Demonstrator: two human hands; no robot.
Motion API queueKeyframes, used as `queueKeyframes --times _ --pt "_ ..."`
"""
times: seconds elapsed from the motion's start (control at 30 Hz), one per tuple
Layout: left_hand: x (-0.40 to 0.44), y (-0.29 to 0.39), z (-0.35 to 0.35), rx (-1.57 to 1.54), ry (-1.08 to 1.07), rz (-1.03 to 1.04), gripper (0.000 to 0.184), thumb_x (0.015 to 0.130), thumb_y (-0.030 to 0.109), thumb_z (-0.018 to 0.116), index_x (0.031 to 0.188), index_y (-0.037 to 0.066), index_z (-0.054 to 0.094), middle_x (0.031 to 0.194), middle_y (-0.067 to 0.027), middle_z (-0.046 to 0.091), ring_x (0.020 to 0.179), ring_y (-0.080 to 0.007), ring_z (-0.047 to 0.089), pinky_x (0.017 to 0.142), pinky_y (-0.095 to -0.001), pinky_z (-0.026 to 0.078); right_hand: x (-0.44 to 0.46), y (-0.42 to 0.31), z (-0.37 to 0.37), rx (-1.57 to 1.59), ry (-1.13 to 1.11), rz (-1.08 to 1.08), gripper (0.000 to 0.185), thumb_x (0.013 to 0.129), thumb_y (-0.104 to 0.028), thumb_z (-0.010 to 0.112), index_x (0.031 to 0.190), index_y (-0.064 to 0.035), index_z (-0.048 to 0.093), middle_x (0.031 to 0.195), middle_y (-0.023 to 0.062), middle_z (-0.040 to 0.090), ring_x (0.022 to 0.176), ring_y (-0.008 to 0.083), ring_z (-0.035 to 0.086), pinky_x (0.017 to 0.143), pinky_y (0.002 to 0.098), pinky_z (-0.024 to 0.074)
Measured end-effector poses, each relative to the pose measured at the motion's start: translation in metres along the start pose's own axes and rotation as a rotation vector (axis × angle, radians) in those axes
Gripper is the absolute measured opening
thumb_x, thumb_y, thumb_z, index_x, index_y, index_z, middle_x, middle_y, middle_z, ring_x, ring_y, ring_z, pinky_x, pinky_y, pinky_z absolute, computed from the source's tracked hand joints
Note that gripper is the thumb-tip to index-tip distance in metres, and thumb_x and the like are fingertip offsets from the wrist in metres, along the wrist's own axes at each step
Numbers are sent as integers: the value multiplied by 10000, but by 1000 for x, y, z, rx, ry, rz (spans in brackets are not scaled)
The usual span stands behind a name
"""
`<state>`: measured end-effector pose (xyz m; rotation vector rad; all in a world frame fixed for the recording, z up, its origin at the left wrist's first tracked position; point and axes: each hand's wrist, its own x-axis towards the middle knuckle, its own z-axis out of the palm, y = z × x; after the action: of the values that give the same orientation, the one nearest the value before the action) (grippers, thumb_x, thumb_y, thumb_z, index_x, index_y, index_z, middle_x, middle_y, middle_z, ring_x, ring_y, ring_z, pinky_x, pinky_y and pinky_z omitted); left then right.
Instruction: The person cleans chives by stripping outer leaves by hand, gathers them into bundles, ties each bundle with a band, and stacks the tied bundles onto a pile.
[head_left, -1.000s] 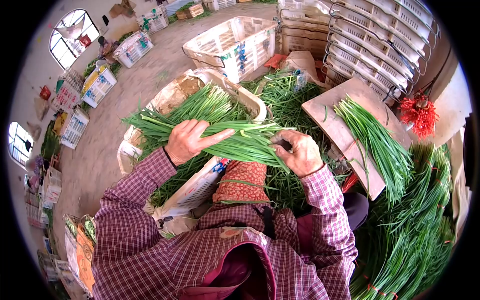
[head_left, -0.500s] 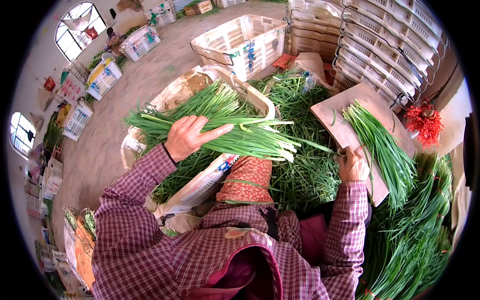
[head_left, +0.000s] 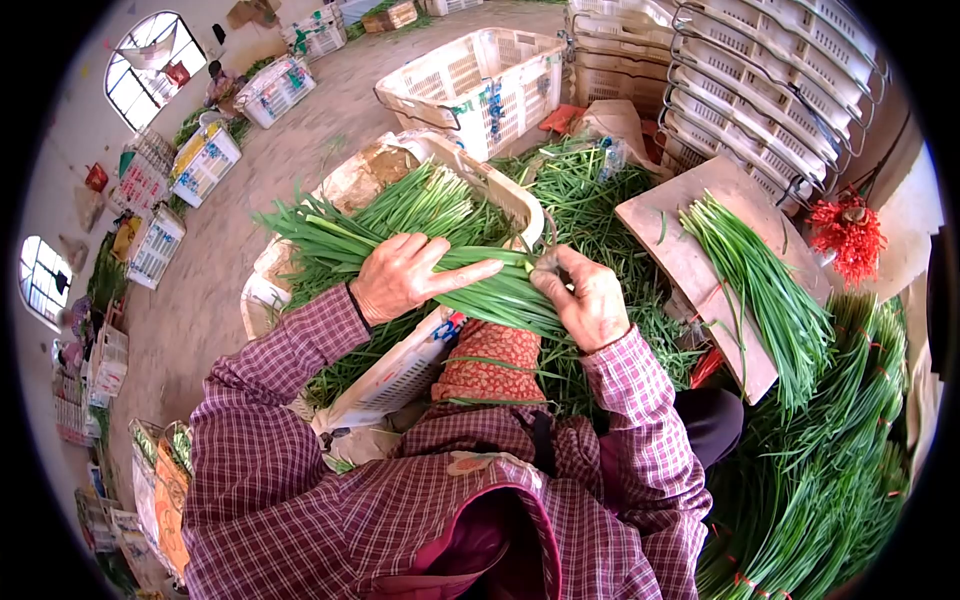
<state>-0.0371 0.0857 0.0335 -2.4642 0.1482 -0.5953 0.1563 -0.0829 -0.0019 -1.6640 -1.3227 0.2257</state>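
Observation:
My left hand (head_left: pixel 402 280) is wrapped over a bunch of long green stalks (head_left: pixel 500 300), its index finger stretched along them. At the pale right end of the bunch is my right hand (head_left: pixel 585 298), thumb and fingers pinched on the stalk ends. The bunch lies above a white crate (head_left: pixel 385 375) that holds more green stalks (head_left: pixel 420 205). My knee, in red flowered cloth (head_left: pixel 490 365), is below the bunch. To the right, another bunch (head_left: pixel 755 280) rests on a tilted board (head_left: pixel 665 215).
Loose green leaves (head_left: pixel 590 200) are heaped behind my right hand. An upright white crate (head_left: pixel 475 90) and stacked crates (head_left: pixel 760 100) stand behind. Red ties (head_left: pixel 847 238) hang at right, above tied bundles (head_left: pixel 820 480). More crates (head_left: pixel 205 160) line the left wall.
My right hand, which had pulled a leaf out toward the board half a second ago, is back at the bunch's right end. My left hand has shifted slightly right, still on the bunch.

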Motion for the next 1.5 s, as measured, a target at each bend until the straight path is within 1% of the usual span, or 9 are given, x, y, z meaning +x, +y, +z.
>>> queueKeyframes --times 0.13,0.2,0.4,0.67,0.83,1.0,1.07,1.2,1.5 --pt "0 3 2 -69 -42 -55 624 736 126 595 1321 339 547 826 -22 552 644 -156 523 564 -289 456 -4 13 -10 416 63 193 165 916 -162 585 918 3 578 774 58 641 635 135 612 608 279 495" --pt "-2 3 3 -125 -43 -77 638 721 121 610 1325 318 547 812 -25 542 645 -170 526 566 -305 453 -3 17 -24 739 -34 368 114 953 -160 548 914 -53 546 732 -22 541 559 47 468 485 187 368" --pt "1 6 3 -259 -30 -138 767 597 48 668 1326 257 553 743 -36 472 631 -202 515 554 -333 436 -13 31 -29 1400 -48 397 113 964 -140 529 887 -58 528 785 -9 527 599 48 427 465 181 337" --pt "-22 -12 10 -267 -81 -244 919 537 -23 661 1389 268 475 715 -37 401 640 -198 514 573 -333 468 -59 98 -117 1348 153 307 147 960 -171 525 1012 -34 526 688 -34 450 512 22 352 391 162 218" --pt "-45 -28 8 -350 -257 -491 957 506 -64 654 1392 242 462 815 -56 526 701 -257 575 668 -362 525 -98 123 -170 747 736 451 150 950 -188 557 979 -41 568 641 -61 443 479 23 338 384 173 218" --pt "-41 -27 13 -1090 -51 -669 698 729 23 698 1377 39 436 1182 -124 617 948 -211 628 841 -317 520 -116 146 -137 -565 130 272 201 866 -278 644 962 -101 636 775 80 651 606 218 602 549 324 488" --pt "-26 -19 -2 -1614 -276 -969 529 765 73 718 1243 -12 507 960 -66 646 757 -112 606 639 -258 508 -103 107 -112 -766 -20 187 307 845 -325 658 1019 -72 645 919 129 681 788 299 674 687 371 536" --pt "-8 5 -7 -1989 -295 -1081 424 720 13 694 1117 -9 545 829 -101 633 579 -147 563 516 -272 454 -61 51 -81 87 219 128 289 865 -209 650 1075 -12 635 944 149 671 854 232 661 769 315 513" --pt "-2 28 -5 -2081 -495 -976 383 727 54 717 1082 28 574 831 -40 627 616 -101 552 529 -252 445 -5 -1 -74 173 410 47 254 851 -214 687 989 -1 665 721 93 658 595 114 562 594 265 474"
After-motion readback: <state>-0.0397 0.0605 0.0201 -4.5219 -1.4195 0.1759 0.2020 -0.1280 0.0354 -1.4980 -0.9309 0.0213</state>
